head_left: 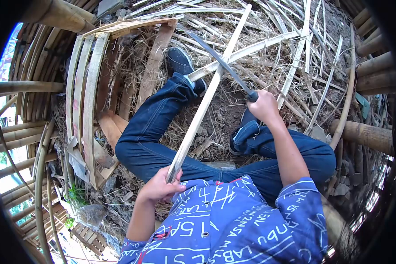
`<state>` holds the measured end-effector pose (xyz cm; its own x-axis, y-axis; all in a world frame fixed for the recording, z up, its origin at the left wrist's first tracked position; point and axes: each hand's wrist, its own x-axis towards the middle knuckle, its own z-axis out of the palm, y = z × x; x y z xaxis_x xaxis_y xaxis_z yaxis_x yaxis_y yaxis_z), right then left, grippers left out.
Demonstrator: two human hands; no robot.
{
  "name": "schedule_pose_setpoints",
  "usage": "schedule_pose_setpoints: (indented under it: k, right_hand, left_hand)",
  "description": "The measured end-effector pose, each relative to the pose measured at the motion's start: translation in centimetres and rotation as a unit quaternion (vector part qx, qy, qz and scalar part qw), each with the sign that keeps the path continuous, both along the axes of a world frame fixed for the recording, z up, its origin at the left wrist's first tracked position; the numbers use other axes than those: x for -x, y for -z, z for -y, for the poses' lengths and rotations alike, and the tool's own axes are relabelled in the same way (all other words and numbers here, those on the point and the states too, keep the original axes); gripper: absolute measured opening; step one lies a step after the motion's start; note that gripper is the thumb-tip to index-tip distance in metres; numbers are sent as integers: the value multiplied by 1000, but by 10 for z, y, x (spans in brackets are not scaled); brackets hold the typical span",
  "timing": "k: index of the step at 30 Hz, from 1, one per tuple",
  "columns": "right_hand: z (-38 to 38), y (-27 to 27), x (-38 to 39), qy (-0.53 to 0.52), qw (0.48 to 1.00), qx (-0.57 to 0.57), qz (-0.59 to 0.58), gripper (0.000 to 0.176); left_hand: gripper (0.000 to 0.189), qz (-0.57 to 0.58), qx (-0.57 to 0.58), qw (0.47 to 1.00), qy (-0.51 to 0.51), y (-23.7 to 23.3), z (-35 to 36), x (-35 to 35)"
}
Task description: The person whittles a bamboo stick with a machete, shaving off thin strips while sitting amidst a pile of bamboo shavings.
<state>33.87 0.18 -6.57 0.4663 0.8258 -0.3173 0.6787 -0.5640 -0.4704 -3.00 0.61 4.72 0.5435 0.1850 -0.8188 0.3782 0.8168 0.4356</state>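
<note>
My left hand (162, 185), near my waist, is closed around the lower end of a long pale bamboo strip (202, 108). The strip slants up and away between my legs, its far end at the top of the view. My right hand (264, 105) grips the dark handle of a machete (237, 78). Its long grey blade points up and left and crosses over the strip near the middle. Under that crossing lies another split bamboo piece (259, 49), running from my shoe out to the right.
A wooden crate (89, 83) made of slats stands to my left. Loose bamboo strips (310, 57) and shavings cover the ground ahead and to the right. Thick bamboo poles (374, 134) line both sides. My bent legs (152, 114) and shoes (180, 61) frame the work spot.
</note>
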Motion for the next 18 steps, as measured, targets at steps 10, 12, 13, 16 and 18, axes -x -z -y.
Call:
schedule_pose_setpoints:
  k: [10,12,13,16,18]
  right_hand:
    - [24,11,37,71,970,-71,-221,20]
    - [31,9,43,69,972,-83,-211,21]
    - [34,5,47,65,974,-91,-195,21]
    - [43,4,56,49,980,-89,-170,19]
    - [46,5,65,16,982,-87,-166,18]
  left_hand:
    - [29,-11,-80,997,-19,70,17,13]
    - [32,-183,-401,886,146,61,11,5]
    - [39,-240,-415,864,154,51,9,1]
    - [44,-296,-460,808,218,35,4,-2]
    - [43,-336,-477,766,269,26,5,-3]
